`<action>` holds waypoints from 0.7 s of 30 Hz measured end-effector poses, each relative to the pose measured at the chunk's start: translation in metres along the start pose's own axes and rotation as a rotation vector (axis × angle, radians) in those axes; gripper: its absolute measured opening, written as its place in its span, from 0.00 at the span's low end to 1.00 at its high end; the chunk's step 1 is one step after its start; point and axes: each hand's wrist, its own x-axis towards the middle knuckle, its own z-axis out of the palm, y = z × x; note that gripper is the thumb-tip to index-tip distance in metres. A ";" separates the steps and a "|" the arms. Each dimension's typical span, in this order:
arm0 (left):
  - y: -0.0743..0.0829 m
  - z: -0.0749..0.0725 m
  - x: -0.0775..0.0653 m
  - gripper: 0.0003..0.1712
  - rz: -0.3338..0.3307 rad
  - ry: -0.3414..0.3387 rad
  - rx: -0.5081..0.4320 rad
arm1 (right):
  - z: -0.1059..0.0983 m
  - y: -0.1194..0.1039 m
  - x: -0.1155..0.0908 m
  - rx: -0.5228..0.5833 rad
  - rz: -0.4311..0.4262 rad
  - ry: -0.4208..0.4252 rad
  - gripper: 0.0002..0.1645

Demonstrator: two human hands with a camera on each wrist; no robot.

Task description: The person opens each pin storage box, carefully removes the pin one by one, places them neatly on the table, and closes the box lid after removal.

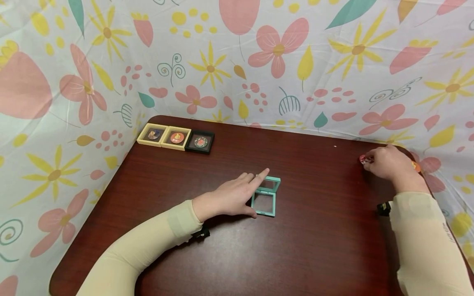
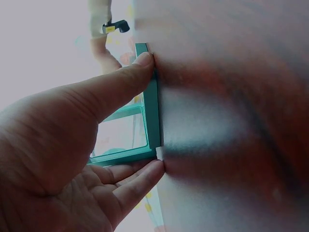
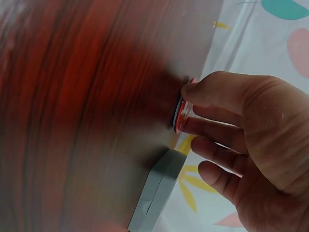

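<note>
A teal hinged display frame (image 1: 264,204) lies on the table with its lid raised at the back. My left hand (image 1: 234,194) spans its left side. In the left wrist view the thumb (image 2: 143,59) presses the frame's edge while the other fingers reach behind the lid, holding it between them. At the far right of the table, my right hand (image 1: 389,162) pinches a round red badge (image 1: 363,159) between thumb and fingers. That badge (image 3: 182,113) stands on edge close over the tabletop in the right wrist view; its face is mostly hidden.
Two cream frames (image 1: 161,144) and a black frame (image 1: 189,149), each holding a round badge, sit in a row at the back left. A grey case (image 3: 159,188) lies near the right hand. Something orange (image 1: 416,166) shows beside the right wrist. Flowered cloth (image 1: 237,82) surrounds the table.
</note>
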 end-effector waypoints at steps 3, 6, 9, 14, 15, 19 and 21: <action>0.000 0.000 0.000 0.78 -0.002 -0.002 -0.002 | -0.001 0.001 0.000 -0.009 0.002 -0.003 0.10; 0.000 0.000 0.000 0.78 -0.001 -0.001 0.000 | -0.002 0.002 -0.001 -0.008 0.004 -0.009 0.14; 0.000 0.001 0.000 0.78 -0.002 -0.001 0.003 | -0.002 0.003 -0.003 -0.010 0.008 -0.004 0.13; -0.001 0.001 0.000 0.79 0.004 0.007 0.006 | -0.001 0.006 -0.007 -0.029 0.033 0.029 0.11; -0.001 0.001 0.000 0.79 0.005 0.010 0.007 | -0.001 0.006 -0.007 -0.031 0.038 0.030 0.11; -0.001 0.000 0.000 0.79 0.010 0.015 0.011 | 0.000 0.009 -0.009 -0.040 0.039 0.037 0.11; -0.001 0.000 0.000 0.79 0.012 0.016 0.011 | -0.001 0.009 -0.010 -0.037 0.033 0.038 0.11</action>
